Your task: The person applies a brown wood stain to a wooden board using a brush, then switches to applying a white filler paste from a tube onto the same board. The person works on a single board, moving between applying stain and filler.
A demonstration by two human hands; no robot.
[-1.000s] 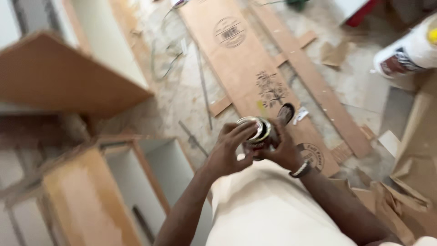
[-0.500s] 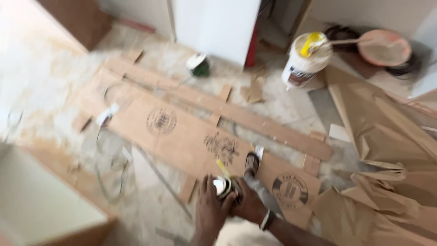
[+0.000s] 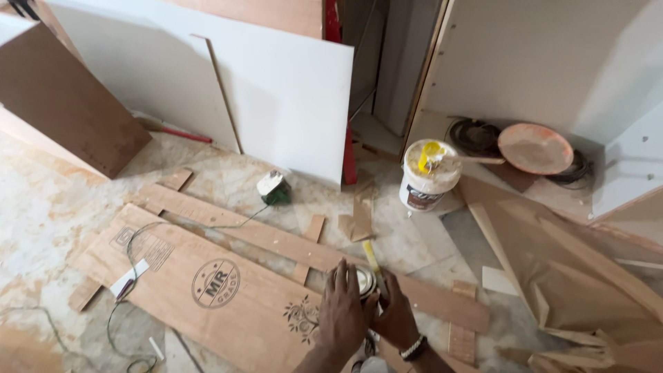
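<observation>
Both forearms reach out from the bottom edge, hands pressed together. The left hand lies palm-down with fingers spread and slightly curled; the right hand cups against it, thumb up, a beaded band on its wrist.

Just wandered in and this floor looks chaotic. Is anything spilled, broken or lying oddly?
Nothing looks spilled. The odd parts are loose: wood offcuts scattered over the floor, crumpled brown paper at right, and a green cord trailing across the plywood sheet. Both hands, left hand and right hand, hold a small round tin.
</observation>
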